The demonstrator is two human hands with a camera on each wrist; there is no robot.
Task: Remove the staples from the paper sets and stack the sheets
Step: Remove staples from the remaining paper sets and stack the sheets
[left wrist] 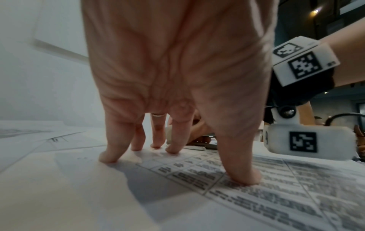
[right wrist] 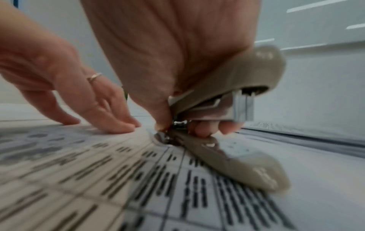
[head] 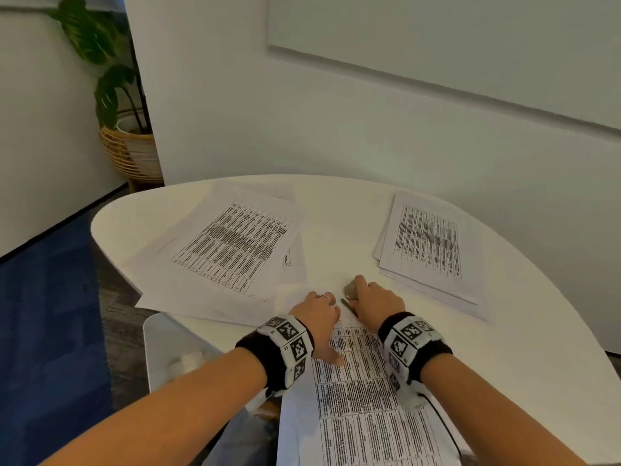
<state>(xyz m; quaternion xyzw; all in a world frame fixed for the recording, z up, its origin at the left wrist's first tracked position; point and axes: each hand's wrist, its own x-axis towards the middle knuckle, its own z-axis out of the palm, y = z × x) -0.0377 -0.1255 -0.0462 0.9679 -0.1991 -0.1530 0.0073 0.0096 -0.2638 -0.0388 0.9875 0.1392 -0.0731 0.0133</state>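
Observation:
A printed paper set (head: 363, 398) lies in front of me on the white round table (head: 521, 331). My left hand (head: 319, 314) presses it flat near its top with straight fingertips (left wrist: 171, 150) and thumb. My right hand (head: 373, 301) grips a beige stapler (right wrist: 247, 75), swung wide open. The stapler's base (right wrist: 237, 164) lies on the sheet, and its hinge end sits at the paper's top corner (right wrist: 164, 137). The staple itself is hidden there. The left hand (right wrist: 69, 87) rests just beside that spot.
A loose spread of sheets (head: 228, 243) lies at the table's left, and a neater pile (head: 430, 243) at the back right. A white chair (head: 168, 348) stands under my left arm. A potted plant in a wicker basket (head: 131, 146) stands by the wall.

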